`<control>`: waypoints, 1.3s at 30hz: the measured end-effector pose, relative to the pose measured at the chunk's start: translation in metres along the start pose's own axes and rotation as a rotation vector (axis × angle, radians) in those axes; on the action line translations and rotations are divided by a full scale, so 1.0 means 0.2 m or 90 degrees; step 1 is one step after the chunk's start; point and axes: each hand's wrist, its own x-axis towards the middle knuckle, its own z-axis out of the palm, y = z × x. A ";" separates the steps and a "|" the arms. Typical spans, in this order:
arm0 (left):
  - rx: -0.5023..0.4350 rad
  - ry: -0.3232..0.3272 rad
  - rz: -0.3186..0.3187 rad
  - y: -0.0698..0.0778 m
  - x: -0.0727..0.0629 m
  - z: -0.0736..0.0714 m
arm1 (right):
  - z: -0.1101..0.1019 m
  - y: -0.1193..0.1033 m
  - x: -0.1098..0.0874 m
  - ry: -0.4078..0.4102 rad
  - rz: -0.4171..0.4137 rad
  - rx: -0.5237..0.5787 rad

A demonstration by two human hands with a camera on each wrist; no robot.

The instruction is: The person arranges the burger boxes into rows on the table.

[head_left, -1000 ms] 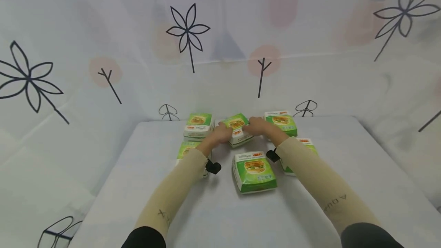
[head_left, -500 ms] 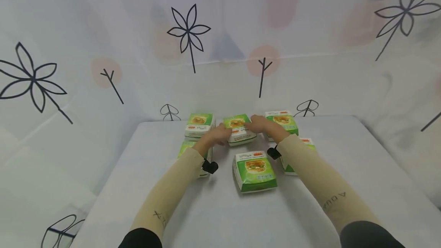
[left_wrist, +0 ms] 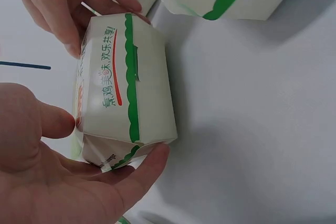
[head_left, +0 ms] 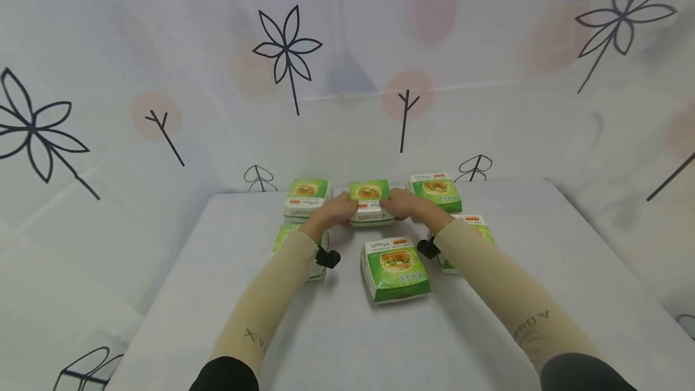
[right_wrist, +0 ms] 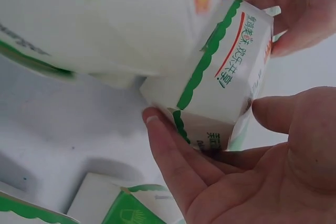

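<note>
Left hand (head_left: 340, 208) and right hand (head_left: 405, 204) grip the middle rear box (head_left: 371, 215); lettered side faces near, long edges crosswise. A nearer box (head_left: 396, 267) stands apart before it.

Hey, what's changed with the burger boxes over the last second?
The middle back box has turned slightly clockwise, seen from above, and now looks nearly straight. The left hand and right hand still hold its sides; nothing was let go. The other five boxes stayed put.
</note>
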 end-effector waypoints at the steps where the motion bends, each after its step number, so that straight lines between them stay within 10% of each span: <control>1: -0.003 -0.001 0.009 0.00 0.01 0.00 | -0.01 0.00 0.00 0.003 0.001 0.006; 25: 0.027 0.078 -0.017 0.01 0.06 0.04 | -0.04 0.02 0.01 -0.006 0.038 0.061; 39: 0.138 0.025 0.086 0.12 -0.30 -0.05 | -0.13 -0.01 -0.28 0.023 -0.067 -0.051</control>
